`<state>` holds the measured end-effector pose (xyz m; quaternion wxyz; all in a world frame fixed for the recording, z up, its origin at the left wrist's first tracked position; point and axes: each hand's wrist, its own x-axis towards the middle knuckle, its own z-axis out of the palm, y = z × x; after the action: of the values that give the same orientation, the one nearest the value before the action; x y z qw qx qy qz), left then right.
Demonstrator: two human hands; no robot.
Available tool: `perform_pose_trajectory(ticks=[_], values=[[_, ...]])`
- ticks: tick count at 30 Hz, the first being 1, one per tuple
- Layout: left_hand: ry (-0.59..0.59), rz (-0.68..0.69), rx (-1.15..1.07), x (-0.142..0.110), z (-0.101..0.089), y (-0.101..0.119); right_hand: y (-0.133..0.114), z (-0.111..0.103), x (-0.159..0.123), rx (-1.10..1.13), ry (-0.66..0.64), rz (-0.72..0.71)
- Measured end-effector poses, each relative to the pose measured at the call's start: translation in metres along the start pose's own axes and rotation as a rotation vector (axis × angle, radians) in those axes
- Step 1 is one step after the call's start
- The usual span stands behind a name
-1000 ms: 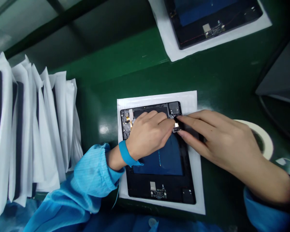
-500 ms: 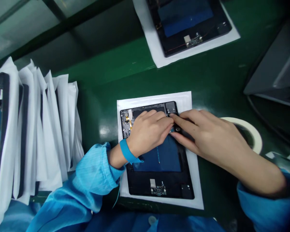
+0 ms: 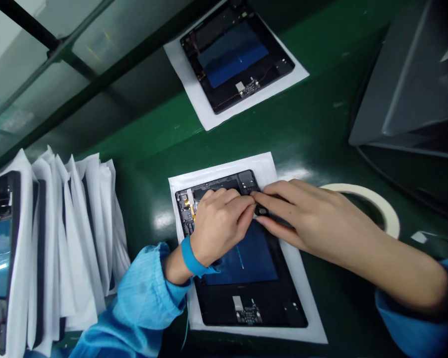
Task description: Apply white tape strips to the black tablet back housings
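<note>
An opened tablet [image 3: 254,311] lies on a white foam sleeve [image 3: 302,298], its blue battery [image 3: 254,258] and circuit boards exposed. My left hand [image 3: 222,221], with a blue wrist strap [image 3: 194,258], rests over its upper part. The left thumb and forefinger are pinched near the right edge; what they hold is hidden. From the right, my right hand [image 3: 309,211] meets those fingertips. Its thumb and fingers close around a small black part [image 3: 262,211] with a grey oval on it, at the tablet's upper right edge. Whether that part is loose or seated cannot be seen.
Another opened tablet [image 3: 235,99] lies on a white sleeve at the back. Several sleeved tablets [image 3: 76,238] stand in a row at left. A roll of tape [image 3: 390,214] lies right of my right hand, with a grey box-like object [image 3: 406,94] behind it.
The view has shifted, so the rear tablet appears further left and more fully. Both hands stay at the tablet's upper right edge, fingertips still together; the small black part shows more clearly.
</note>
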<state>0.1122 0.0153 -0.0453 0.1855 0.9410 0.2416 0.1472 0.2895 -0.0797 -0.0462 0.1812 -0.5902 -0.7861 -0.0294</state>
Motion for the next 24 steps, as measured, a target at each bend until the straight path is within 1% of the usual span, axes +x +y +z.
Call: perform_pose_trajectory(ticks=[9, 13, 19, 24], values=[[0.029, 0.014, -0.018, -0.0020, 0.0029, -0.0024, -0.0041, -0.0019, 0.0033, -0.083, -0.038, -0.017], [0.014, 0.014, -0.027, -0.0030, 0.0026, -0.0050, -0.0026, -0.0028, 0.0021, -0.128, -0.045, -0.055], [-0.010, -0.033, -0.015, -0.0040, 0.0026, -0.0074, 0.0007, -0.0003, -0.0038, -0.182, -0.055, -0.101], [-0.045, -0.065, -0.024, -0.0034, 0.0043, -0.0063, -0.0005, -0.0028, -0.0047, -0.217, -0.033, -0.170]])
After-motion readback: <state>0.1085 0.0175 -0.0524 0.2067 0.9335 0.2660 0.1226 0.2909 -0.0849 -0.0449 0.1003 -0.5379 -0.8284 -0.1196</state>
